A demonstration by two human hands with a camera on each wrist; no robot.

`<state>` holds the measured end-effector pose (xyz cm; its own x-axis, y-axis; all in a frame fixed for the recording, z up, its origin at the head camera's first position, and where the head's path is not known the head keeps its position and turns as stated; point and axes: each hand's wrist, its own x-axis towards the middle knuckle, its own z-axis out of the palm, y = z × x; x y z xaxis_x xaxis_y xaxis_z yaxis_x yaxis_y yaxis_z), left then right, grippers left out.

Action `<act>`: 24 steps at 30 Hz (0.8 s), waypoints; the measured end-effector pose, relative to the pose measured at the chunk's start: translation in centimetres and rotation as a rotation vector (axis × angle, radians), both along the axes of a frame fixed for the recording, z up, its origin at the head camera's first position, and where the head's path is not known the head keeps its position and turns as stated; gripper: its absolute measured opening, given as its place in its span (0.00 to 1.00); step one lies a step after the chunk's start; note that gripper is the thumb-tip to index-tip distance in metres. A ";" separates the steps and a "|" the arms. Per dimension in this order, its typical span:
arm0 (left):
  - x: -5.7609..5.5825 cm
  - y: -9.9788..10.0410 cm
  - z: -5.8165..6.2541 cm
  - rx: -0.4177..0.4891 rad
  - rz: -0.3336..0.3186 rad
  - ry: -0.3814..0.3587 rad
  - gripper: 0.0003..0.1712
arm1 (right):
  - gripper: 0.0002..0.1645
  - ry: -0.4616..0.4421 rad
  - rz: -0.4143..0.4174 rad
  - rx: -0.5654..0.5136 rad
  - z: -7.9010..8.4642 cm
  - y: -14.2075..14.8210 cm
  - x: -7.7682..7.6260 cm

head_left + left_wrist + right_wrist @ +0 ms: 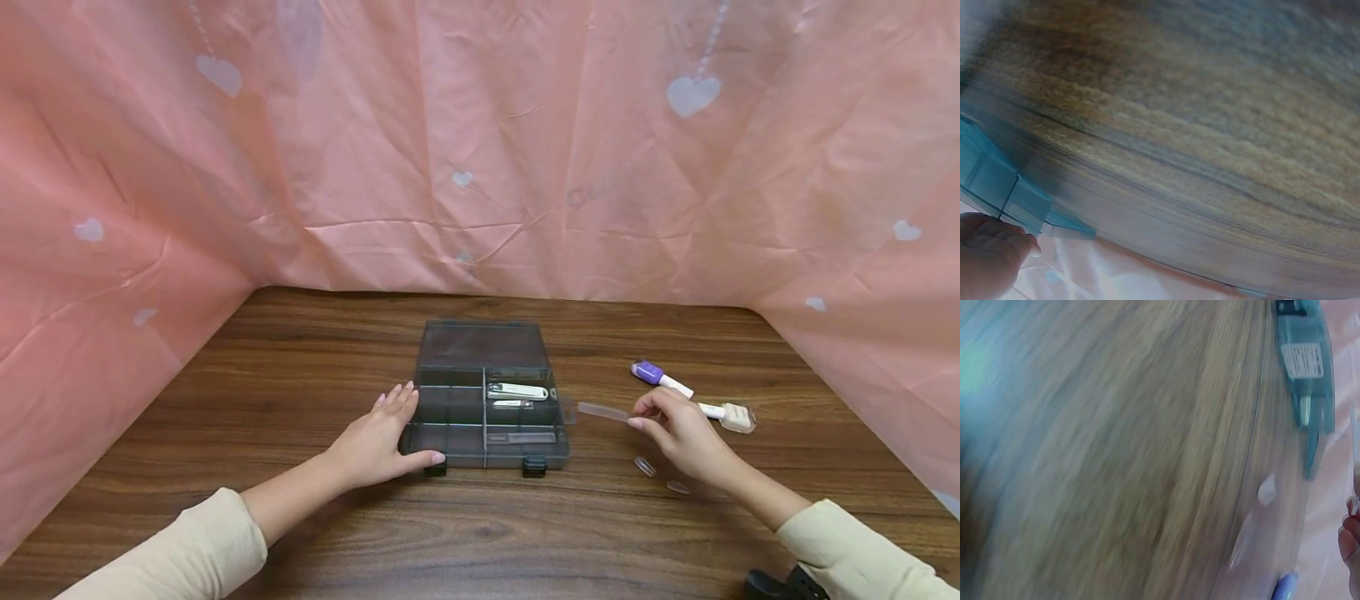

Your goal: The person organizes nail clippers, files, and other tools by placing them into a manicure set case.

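Observation:
A dark see-through divided box [450,450] stands with its lid [483,346] laid back. My left hand [382,437] rests against its left side, fingers extended and thumb on the front edge. My right hand [678,429] pinches one end of a flat translucent strip [600,412], whose far end points at the box's right side. Inside, in the right half, lie a large nail clipper [517,392], a smaller nail clipper [513,405] and, in the front compartment, another translucent strip [521,438]. The right wrist view cuts off most of that hand [1352,540].
Beyond my right hand lie a purple nail polish bottle [651,373] with a white cap and a pale nail polish bottle [738,417]. Two small clear pieces, one here [645,467] and another [678,487], lie nearer. A pink curtain [495,208] encloses the wooden table [480,533].

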<state>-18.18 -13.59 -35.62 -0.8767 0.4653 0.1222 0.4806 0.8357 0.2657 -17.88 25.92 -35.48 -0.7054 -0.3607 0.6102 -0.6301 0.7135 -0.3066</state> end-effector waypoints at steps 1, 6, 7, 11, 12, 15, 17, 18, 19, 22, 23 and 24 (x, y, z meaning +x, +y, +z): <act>0.0 0.0 0.0 0.001 -0.001 0.001 0.55 | 0.14 0.000 0.006 -0.001 0.1 -0.3 0.0; 0.0 0.0 0.1 0.001 0.000 0.010 0.55 | 0.13 -0.013 0.036 0.007 0.6 -1.9 0.0; 0.0 0.0 0.1 0.002 0.000 0.011 0.55 | 0.12 -0.019 0.044 0.007 0.8 -2.3 0.0; 0.0 0.1 0.1 0.002 0.000 0.014 0.55 | 0.11 -0.044 0.072 0.006 1.1 -3.5 -0.1; 0.0 0.1 0.1 0.002 0.000 0.013 0.55 | 0.11 -0.052 0.081 0.006 1.1 -3.8 -0.2; 0.0 0.1 0.1 0.001 0.001 0.015 0.55 | 0.10 -0.079 0.107 0.007 1.0 -4.7 -0.3; 0.0 0.1 0.0 -0.001 -0.001 0.016 0.55 | 0.10 -0.095 0.125 0.009 0.9 -5.3 -0.3; 0.0 0.1 0.1 -0.001 -0.002 0.017 0.55 | 0.10 -0.102 0.134 0.012 0.9 -5.6 -0.3; 0.0 0.1 0.1 -0.002 -0.004 0.017 0.55 | 0.10 -0.108 0.142 0.014 0.9 -5.9 -0.4; 0.0 0.1 0.1 -0.005 -0.005 0.013 0.55 | 0.10 -0.122 0.157 0.021 0.9 -6.7 -0.5; 0.0 0.1 0.1 -0.005 -0.005 0.010 0.55 | 0.10 -0.130 0.160 0.024 1.0 -6.9 -0.5; 0.0 0.1 0.1 -0.005 -0.003 0.007 0.55 | 0.10 -0.135 0.162 0.027 1.0 -7.1 -0.6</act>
